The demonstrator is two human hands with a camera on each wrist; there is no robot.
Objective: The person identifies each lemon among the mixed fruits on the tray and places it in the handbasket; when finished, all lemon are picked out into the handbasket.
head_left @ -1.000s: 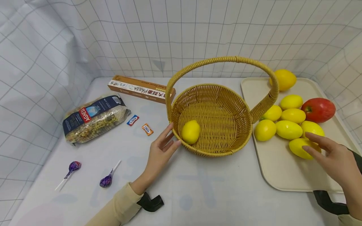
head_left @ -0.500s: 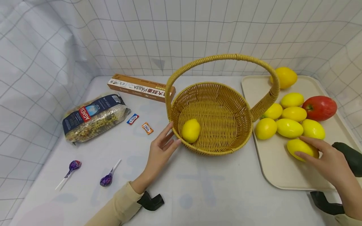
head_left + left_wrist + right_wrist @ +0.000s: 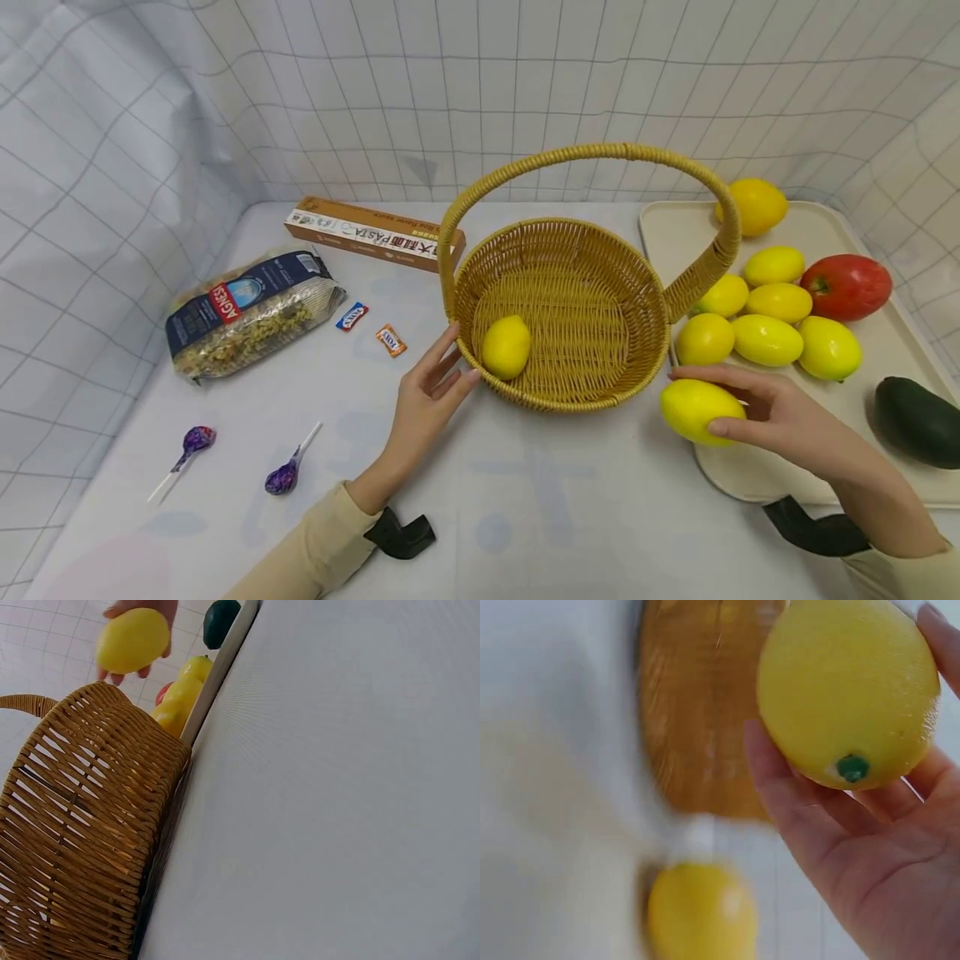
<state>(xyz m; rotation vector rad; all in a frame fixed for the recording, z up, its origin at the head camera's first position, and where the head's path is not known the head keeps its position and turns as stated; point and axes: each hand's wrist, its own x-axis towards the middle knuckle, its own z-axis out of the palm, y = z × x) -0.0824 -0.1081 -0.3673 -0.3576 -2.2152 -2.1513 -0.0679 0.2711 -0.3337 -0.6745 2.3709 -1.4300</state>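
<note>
A yellow lemon (image 3: pixel 697 410) is held by my right hand (image 3: pixel 795 417), thumb on the near side and fingers along the far side, over the tray's left edge. Seen from the right wrist, the lemon (image 3: pixel 847 690) has a green stem end. My left hand (image 3: pixel 420 408) touches the near left rim of a wicker basket (image 3: pixel 562 250) with its index finger and thumb, fingers fairly straight. Inside the basket, toward the left, lies one lemon (image 3: pixel 507 347). The beige tray (image 3: pixel 817 225) on the right carries several more lemons (image 3: pixel 768 340).
Also on the tray are a red apple (image 3: pixel 847 287), a dark green fruit (image 3: pixel 918 421) and a larger orange-yellow fruit (image 3: pixel 753 207). Left of the basket lie a pasta box (image 3: pixel 367 233), a pasta bag (image 3: pixel 251 312), wrapped candies (image 3: pixel 391 340) and lollipops (image 3: pixel 282 478). The basket's handle (image 3: pixel 626 152) arches high.
My right hand has closed on the front lemon, lifted it off the tray and carried it left toward the basket. The dark green fruit is now uncovered. My left hand stays at the rim.
</note>
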